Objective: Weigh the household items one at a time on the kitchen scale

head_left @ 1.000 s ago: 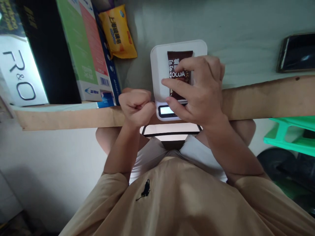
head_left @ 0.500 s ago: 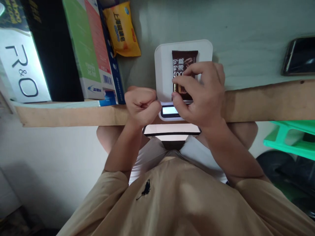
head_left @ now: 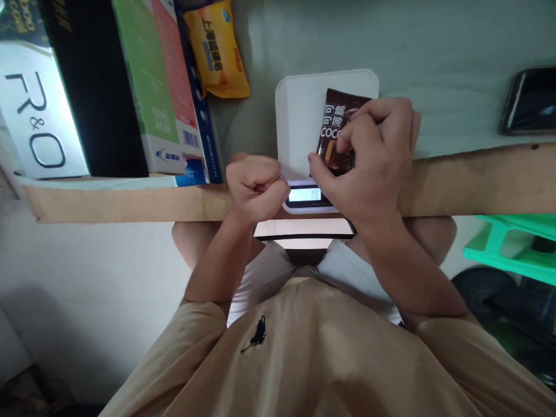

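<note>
A white kitchen scale point(head_left: 297, 124) lies at the table's front edge, its small display point(head_left: 304, 194) lit with digits that look like 19. On its platform a dark brown snack packet point(head_left: 332, 124) is tilted, lying toward the right side. My right hand point(head_left: 376, 156) is closed on this packet, thumb at its lower left and bent fingers over its right part, which they hide. Beside the scale's front left corner, my left hand point(head_left: 258, 188) rests as a fist, its thumb close against the display's edge. Nothing shows inside the fist.
Several boxes point(head_left: 147, 104) stand at the left, beside a yellow soap packet point(head_left: 217, 52). A dark phone point(head_left: 530, 101) lies far right. The table's wooden edge point(head_left: 486, 179) runs across in front. Below right is a green stool point(head_left: 499, 243).
The packet has shifted right on the scale and tilted, along with my right hand. Digits now show on the display, which looked blank before. My left hand stays as a fist.
</note>
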Available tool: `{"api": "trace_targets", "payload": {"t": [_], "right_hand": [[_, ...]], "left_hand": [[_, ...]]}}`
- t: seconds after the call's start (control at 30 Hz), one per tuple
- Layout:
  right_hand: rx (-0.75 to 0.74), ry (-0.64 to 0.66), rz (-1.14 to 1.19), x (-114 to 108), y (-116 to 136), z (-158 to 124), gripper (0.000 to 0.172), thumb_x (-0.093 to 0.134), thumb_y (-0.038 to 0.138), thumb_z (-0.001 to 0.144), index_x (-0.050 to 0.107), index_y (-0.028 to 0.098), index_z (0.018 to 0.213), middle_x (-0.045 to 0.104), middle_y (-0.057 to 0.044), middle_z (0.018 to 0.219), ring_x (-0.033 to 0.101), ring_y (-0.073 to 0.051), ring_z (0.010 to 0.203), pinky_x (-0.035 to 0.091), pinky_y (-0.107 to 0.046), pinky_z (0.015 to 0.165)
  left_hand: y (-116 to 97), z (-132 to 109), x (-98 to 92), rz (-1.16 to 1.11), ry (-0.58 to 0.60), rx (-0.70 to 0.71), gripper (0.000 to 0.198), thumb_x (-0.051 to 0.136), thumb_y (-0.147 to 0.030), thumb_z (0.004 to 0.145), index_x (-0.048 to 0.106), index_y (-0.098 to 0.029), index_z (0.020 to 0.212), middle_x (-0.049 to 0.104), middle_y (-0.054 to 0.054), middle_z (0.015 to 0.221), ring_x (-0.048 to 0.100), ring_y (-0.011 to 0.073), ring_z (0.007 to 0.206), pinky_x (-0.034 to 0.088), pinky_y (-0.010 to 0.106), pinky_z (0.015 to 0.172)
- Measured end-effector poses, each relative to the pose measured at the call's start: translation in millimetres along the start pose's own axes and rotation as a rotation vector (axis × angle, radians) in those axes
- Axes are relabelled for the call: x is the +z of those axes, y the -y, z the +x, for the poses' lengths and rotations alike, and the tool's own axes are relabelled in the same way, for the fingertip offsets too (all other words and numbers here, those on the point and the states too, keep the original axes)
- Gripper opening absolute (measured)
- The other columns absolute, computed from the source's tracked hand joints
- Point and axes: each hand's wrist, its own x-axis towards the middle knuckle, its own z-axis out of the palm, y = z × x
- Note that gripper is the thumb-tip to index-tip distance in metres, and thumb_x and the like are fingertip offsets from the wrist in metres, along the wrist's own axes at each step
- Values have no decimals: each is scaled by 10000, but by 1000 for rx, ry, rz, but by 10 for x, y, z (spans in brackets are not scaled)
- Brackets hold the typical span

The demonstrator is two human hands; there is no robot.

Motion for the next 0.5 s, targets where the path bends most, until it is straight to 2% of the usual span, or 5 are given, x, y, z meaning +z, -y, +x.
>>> {"api": "trace_targets", "payload": {"t": [0.17, 0.23, 0.37, 0.43, 0.5], "right_hand": [[87, 29, 44, -26, 4, 28, 100, 586, 255, 859, 515, 187, 879, 517, -136, 1140, 512, -275, 1171, 497, -523, 1039], [98, 50, 50, -51, -6, 38, 81, 566, 224, 849, 508, 184, 888, 505, -144, 1147, 505, -272, 1180, 491, -519, 1046], [113, 43, 31, -77, -30, 39, 231, 646, 332, 858, 483, 188, 935, 482, -151, 1180, 483, -274, 1226, 481, -510, 1074], [124, 18, 34, -67, -37, 32, 321, 688, 396, 848, 467, 197, 967, 473, -139, 1184, 496, -262, 1203, 492, -506, 1072], [134, -8, 44, -55, -49, 29, 341, 696, 390, 838, 449, 205, 982, 470, -125, 1175, 515, -241, 1160, 512, -487, 1050]], "left_hand": [[-3, -37, 3, 41, -27, -85, 545, 636, -87, 744, 119, -168, 589, 86, -58, 533, 104, 18, 484, 73, 280, 502], [-10, -34, 10, 22, -20, -73, 562, 653, -89, 751, 121, -162, 587, 83, -55, 535, 105, 10, 489, 66, 272, 498], [-21, -14, 24, -23, -19, -24, 510, 607, 12, 700, 137, -164, 611, 107, -59, 537, 117, -3, 477, 61, 261, 483], [-24, -10, 30, -23, -15, -12, 476, 558, 57, 656, 141, -169, 617, 119, -59, 543, 117, 0, 474, 59, 264, 483], [-31, -13, 39, -21, -13, -20, 456, 526, 71, 628, 139, -170, 618, 115, -54, 560, 110, 5, 480, 50, 267, 497]]}}
